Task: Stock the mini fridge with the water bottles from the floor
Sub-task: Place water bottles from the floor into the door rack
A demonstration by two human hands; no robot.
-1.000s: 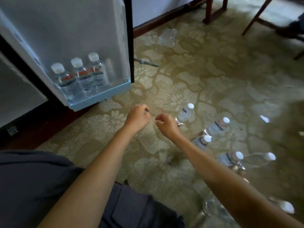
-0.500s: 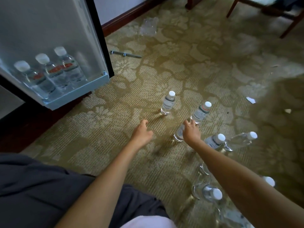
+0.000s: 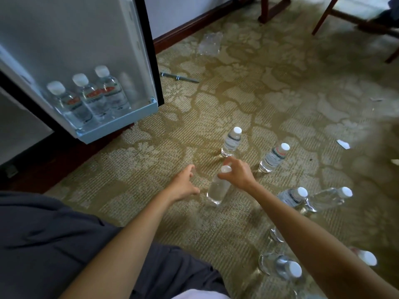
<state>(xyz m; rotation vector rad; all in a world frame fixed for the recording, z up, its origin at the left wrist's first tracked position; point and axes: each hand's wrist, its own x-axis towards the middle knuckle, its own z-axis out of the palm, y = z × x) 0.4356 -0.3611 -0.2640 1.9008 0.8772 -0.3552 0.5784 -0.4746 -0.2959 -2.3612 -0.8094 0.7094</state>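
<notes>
Patterned carpet [image 3: 259,100]; mini fridge door [image 3: 75,39] open at left. Right hand [image 3: 237,175] pinches cap end of water bottle [image 3: 217,189], which is tilted, mid-floor. Left hand [image 3: 183,185] just beside it, fingers loosely spread, holding nothing. Three bottles [image 3: 92,98] upright in door shelf [image 3: 121,124]. Spare bottles [image 3: 231,142] stand on carpet, right.

Nothing here can actually be read. The water bottles [image 3: 92,98] standing on the fridge door shelf [image 3: 121,124] carry labels with red lettering, too blurred to make out. The floor bottles [image 3: 231,143] nearest that shelf show dark-banded labels, their print too small.
</notes>
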